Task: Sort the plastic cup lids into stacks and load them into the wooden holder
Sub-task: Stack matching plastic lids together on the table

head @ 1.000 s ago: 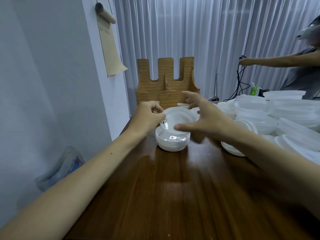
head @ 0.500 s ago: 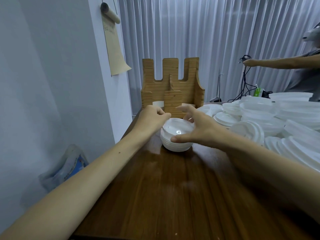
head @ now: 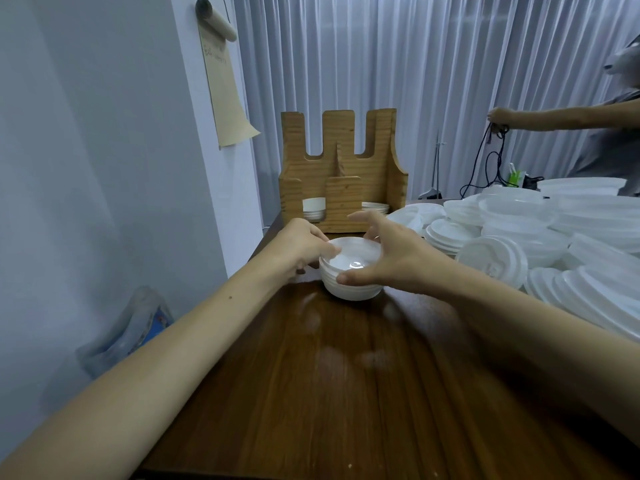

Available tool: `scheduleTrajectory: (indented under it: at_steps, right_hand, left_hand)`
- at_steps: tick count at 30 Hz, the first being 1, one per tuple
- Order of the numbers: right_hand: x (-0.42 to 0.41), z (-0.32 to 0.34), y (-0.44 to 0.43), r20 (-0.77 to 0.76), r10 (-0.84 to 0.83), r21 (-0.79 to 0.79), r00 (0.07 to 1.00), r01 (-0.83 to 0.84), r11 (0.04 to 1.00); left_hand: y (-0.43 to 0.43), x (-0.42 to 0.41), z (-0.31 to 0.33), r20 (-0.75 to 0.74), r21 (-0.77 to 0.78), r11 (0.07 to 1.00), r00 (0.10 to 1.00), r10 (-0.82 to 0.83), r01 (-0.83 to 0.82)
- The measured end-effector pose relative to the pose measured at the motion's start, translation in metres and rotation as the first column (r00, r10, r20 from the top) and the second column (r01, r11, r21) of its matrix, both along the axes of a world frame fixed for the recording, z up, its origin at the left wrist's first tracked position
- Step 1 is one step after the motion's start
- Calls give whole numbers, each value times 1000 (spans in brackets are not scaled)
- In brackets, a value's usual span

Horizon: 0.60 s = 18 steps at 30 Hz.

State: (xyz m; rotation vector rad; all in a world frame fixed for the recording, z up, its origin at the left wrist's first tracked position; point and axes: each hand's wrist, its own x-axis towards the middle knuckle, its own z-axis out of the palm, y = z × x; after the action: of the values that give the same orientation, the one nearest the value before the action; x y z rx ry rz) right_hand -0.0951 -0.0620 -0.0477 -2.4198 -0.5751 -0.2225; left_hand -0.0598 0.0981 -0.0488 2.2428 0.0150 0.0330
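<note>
A stack of small white plastic lids (head: pixel 349 284) is shown standing on a dark wooden table (head: pixel 346 393), just in front of an upright wooden holder (head: pixel 341 168). The stack is held from both sides. The left hand (head: pixel 304 247) is curled over its left rim. The right hand (head: pixel 394 258) is spread wide around it, with the thumb pressed to the near side and the fingers arched at the far rim. Low in the holder, left-slot lids (head: pixel 313 209) and right-slot lids (head: pixel 375 206) are lodged. A large loose pile of lids (head: pixel 519 233) is heaped on the table's right side. A paper scroll (head: pixel 225 91) is hung on the wall. A second person's arm (head: pixel 554 119) is stretched out before the white curtain (head: pixel 381 64).
</note>
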Motion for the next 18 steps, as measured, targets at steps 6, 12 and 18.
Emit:
scheduleTrajectory:
  at_steps: [6,12,18]
  right_hand:
    - [4,-5,1,-29,-17,-18,999,16,1000]
    - [7,-10,3,-25,-26,-10,999,26,1000]
    - [6,-11,0,-24,-41,-23,999,41,999]
  left_hand:
    - [-4,-2,1,-22,32,999,1000,0,1]
    - [-7,-2,0,-29,16,1000,999,22,-22]
    - [-9,-5,-3,-22,21,1000,1000,13,-12]
